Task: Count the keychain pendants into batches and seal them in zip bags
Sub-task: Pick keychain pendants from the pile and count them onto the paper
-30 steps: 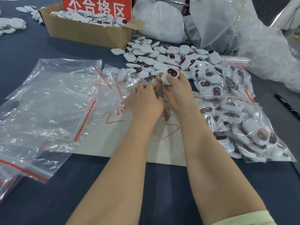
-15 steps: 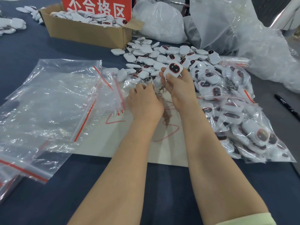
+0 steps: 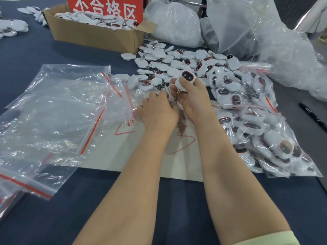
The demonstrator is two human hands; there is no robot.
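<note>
Between two hands [image 3: 192, 98], two pendants [image 3: 188, 76]

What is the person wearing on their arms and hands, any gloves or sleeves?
No gloves: the left hand and right hand are both bare, with bare forearms and no visible rings, watch or bracelets. The only clothing in view is a pale green sleeve at the right arm's lower edge of the picture.

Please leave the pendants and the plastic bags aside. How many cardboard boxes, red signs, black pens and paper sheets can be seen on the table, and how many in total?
Box: 1
Sign: 1
Pen: 1
Paper sheet: 1
Total: 4
</note>
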